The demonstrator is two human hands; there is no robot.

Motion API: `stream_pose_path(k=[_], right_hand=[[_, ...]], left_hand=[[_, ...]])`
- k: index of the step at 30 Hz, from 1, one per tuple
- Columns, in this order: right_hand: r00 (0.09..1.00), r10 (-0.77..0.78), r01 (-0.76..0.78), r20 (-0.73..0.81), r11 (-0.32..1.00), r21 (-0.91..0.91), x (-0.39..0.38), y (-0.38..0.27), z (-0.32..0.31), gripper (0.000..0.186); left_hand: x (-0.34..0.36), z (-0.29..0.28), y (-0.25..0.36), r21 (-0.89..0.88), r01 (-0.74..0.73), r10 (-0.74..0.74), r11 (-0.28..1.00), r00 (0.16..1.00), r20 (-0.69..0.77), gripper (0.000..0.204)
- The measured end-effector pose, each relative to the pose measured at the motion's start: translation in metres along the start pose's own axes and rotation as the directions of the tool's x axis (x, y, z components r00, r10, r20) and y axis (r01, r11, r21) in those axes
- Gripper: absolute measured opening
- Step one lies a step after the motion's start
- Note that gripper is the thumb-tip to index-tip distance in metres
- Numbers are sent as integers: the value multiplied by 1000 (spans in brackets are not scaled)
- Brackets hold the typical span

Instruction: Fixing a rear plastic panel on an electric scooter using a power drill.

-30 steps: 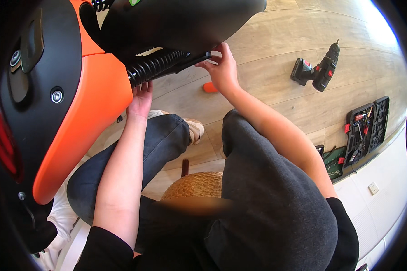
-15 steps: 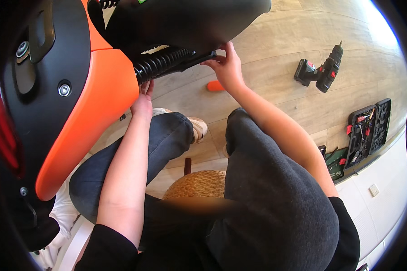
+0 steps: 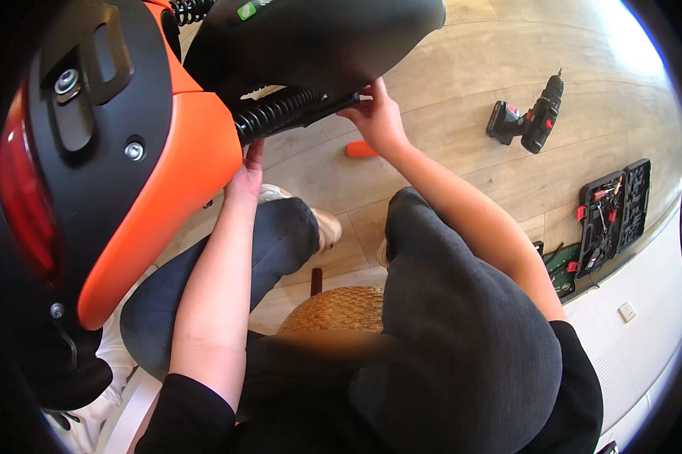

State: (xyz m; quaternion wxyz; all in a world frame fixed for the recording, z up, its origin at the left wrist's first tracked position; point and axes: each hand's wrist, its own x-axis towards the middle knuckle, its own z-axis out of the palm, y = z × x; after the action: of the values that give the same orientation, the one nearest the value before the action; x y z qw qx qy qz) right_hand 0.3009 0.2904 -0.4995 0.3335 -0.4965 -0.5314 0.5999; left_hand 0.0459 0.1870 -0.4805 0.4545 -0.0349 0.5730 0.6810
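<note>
A black coil-spring shock absorber [image 3: 277, 112] slants out beside the orange side panel [image 3: 193, 155] of a scooter-like vehicle. Below the spring runs a slim black bar [image 3: 322, 112]. Its far end is pinched between the thumb and fingers of my right hand [image 3: 379, 119], under a rounded black cover [image 3: 318, 45]. My left hand [image 3: 246, 175] reaches up at the spring's near end, closed against the underside there. The panel and spring mount hide its fingertips, so what they grip does not show clearly.
A cordless drill [image 3: 534, 121] lies on the wooden floor to the right. Nearer the wall is an open tool case [image 3: 602, 216] beside a green item [image 3: 562, 268]. An orange cylindrical piece [image 3: 361, 149] rests beyond my feet. Between my legs is a woven stool [image 3: 333, 309].
The vehicle sits slightly further right and lower in view, while the floor items have shifted slightly left. My left hand appears a little lower; my right keeps its pinch on the bar.
</note>
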Motion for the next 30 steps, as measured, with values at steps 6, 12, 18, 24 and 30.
stream_pose_path(k=[6,12,18,24,30], right_hand=[[977,129,-101,170,982,-162,1,-10,-25,84],[867,291,-34,404,845,-534,-12,-16,-83,66],[839,473,-139,268,663,-736,-99,-10,-186,47],[757,647,-388,92,558,-734,-210,-18,-233,44],[605,795,-467,43,398,-789,-204,-42,-279,48]], left_hand=[[-8,14,0,5,-16,16,1000,1000,-12,36],[5,2,-7,-151,52,-43,987,997,62,40],[12,-14,-12,-229,96,-89,969,995,41,41],[26,-20,-8,-209,94,-65,973,988,142,43],[22,-17,-9,-199,80,-53,977,989,135,49]])
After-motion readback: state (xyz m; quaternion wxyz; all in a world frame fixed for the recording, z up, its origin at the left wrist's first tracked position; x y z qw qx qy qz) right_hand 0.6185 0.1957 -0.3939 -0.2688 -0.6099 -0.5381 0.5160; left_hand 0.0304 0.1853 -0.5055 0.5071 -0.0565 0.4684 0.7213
